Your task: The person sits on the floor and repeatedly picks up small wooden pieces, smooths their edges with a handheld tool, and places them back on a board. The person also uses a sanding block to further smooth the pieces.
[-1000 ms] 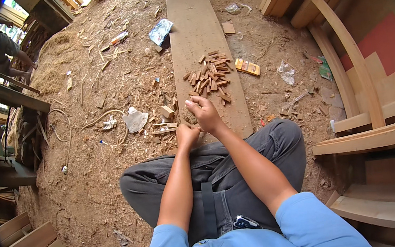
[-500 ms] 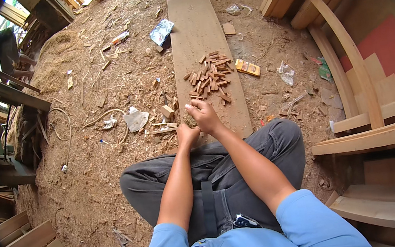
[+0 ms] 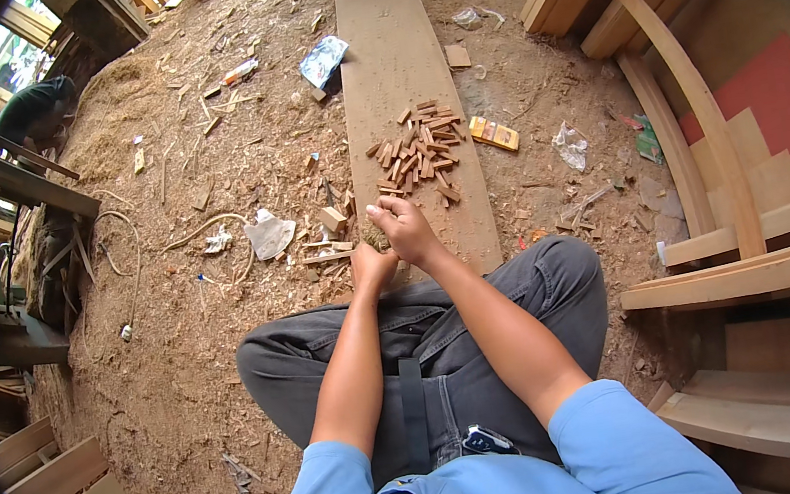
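Rough wooden blocks [image 3: 417, 151] (short, squared)

Whatever the right hand [image 3: 404, 227] pinches is too small to tell.

A small flat rectangular packet [image 3: 494, 134], yellow and orange, lies on the sawdust floor just beside the right edge of the long wooden plank [image 3: 388, 56], right of the heap of small wood pieces. Farther off, at the plank's left edge, lies a crumpled wrapper [image 3: 324, 60] in blue and white. Left of that, on the far-left floor, is a small packet [image 3: 240, 71] of orange and pale colours, too small to tell more. To the right, near the stacked timber, lies a crumpled clear plastic bag [image 3: 570, 145], and just beyond it a green package [image 3: 648, 142]. A crumpled white wrapper [image 3: 268, 234] lies on the floor left of the hands.
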{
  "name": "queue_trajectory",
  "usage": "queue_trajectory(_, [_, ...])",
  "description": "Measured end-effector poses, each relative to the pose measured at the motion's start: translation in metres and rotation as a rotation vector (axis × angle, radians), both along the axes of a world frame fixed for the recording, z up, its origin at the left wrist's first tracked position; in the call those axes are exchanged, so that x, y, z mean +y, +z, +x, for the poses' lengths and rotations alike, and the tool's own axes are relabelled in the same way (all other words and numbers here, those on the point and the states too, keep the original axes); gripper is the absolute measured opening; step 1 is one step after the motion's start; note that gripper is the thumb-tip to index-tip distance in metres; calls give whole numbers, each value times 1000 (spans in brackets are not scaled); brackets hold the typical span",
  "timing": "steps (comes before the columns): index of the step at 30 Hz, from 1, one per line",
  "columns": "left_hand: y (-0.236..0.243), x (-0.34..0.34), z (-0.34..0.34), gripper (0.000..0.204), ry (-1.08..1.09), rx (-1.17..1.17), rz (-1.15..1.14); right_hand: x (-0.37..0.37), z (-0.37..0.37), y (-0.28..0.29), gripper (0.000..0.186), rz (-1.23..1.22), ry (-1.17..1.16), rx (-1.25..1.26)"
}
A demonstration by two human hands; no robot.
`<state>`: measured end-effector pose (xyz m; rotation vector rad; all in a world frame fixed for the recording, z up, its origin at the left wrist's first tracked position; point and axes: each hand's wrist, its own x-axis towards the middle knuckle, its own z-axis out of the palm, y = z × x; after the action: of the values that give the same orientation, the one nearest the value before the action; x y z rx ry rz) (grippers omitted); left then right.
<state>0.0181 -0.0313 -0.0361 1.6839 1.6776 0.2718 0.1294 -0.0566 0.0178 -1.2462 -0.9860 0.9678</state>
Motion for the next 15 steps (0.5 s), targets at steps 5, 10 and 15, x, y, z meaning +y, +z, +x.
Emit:
queue_trajectory(5, [2,-1,-2,27,-10,8,-93,-1,1,4,29,-71,33,91])
queue_trajectory(10, [-1,3,-2,41,5,40,-153,1,1,7,29,-10,18,16])
queue_trajectory(15, [-2,2,-2,42,64,-58,-142,-1,0,5,24,-19,28,-1])
